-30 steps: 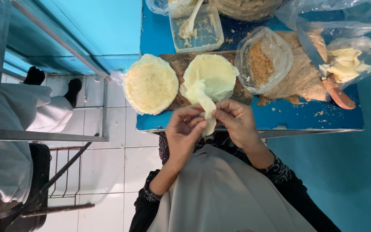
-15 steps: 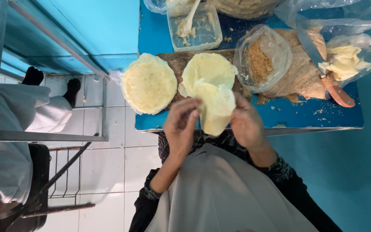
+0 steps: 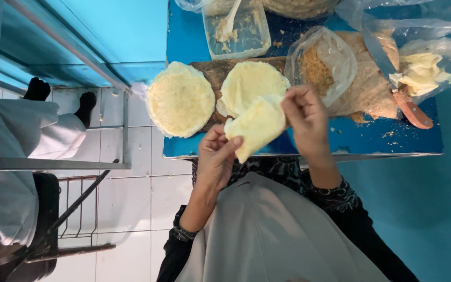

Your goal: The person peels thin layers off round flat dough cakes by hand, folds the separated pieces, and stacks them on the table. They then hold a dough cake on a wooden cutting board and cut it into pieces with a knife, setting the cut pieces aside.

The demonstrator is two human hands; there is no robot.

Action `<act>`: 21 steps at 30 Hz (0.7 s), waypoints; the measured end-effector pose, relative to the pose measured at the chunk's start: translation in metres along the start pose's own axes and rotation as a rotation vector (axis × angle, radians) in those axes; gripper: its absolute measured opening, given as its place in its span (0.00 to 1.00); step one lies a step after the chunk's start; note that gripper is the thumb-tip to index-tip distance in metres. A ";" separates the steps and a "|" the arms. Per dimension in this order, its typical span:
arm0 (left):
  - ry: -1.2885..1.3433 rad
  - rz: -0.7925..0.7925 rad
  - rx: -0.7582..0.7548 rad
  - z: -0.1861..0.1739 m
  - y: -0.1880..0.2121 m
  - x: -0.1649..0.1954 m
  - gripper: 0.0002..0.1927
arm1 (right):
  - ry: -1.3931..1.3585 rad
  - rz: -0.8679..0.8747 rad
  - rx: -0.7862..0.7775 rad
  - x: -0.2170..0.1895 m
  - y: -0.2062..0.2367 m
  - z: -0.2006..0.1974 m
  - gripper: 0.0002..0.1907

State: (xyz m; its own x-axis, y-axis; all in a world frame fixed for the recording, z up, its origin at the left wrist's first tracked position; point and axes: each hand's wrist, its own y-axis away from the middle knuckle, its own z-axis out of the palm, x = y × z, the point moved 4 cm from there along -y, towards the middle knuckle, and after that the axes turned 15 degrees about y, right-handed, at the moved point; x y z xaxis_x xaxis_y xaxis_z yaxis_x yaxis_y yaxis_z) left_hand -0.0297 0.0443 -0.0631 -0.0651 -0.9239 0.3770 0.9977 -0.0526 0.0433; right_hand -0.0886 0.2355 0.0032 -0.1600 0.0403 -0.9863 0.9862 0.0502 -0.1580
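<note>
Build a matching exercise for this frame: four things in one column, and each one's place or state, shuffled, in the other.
Things:
1. folded yellow wrapper
2. knife
3. clear tub
4. round wrapper stack

Places or states:
A. at the table's far edge, with a spoon inside
B. held between the left hand and right hand
C. on the board's left end
D. lying on plastic bags, right side

Pairs: 1-B, 2-D, 3-A, 4-C

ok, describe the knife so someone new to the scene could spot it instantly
Start at the blue table and go to its right end, where clear plastic bags are piled. The knife lies slanting there, its blade under the bag of pale yellow pieces. Its reddish-orange handle, poking out toward the table's near edge, is the only thing of that colour there.
</note>
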 end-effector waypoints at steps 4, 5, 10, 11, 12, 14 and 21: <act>-0.099 0.105 0.125 0.000 -0.002 0.002 0.04 | 0.738 -0.529 0.207 -0.040 0.015 0.017 0.17; -0.111 0.115 0.140 0.001 -0.003 0.001 0.03 | 0.942 -0.719 0.280 -0.051 0.026 0.020 0.19; -0.162 0.108 0.082 0.010 0.000 0.001 0.10 | 0.780 -0.665 -0.051 -0.048 0.045 0.034 0.17; -0.210 0.117 0.069 0.012 0.001 0.002 0.10 | 0.807 -0.626 -0.043 -0.043 0.046 0.036 0.16; -0.258 0.129 0.054 0.014 0.001 0.002 0.10 | 0.736 -0.564 -0.054 -0.038 0.045 0.033 0.14; -0.294 0.113 0.073 0.016 0.003 0.001 0.10 | 0.590 -0.449 -0.080 -0.027 0.043 0.028 0.12; -0.463 0.270 -0.098 0.024 0.012 0.002 0.09 | 0.409 -0.310 -0.156 -0.014 0.046 0.020 0.14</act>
State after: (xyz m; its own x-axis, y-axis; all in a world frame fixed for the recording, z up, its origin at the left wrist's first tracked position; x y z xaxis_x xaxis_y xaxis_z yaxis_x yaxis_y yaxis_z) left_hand -0.0187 0.0510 -0.0395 0.2137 -0.6474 0.7316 0.9759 0.1078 -0.1896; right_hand -0.0398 0.2177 0.0091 -0.4776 0.3842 -0.7902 0.8767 0.2679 -0.3996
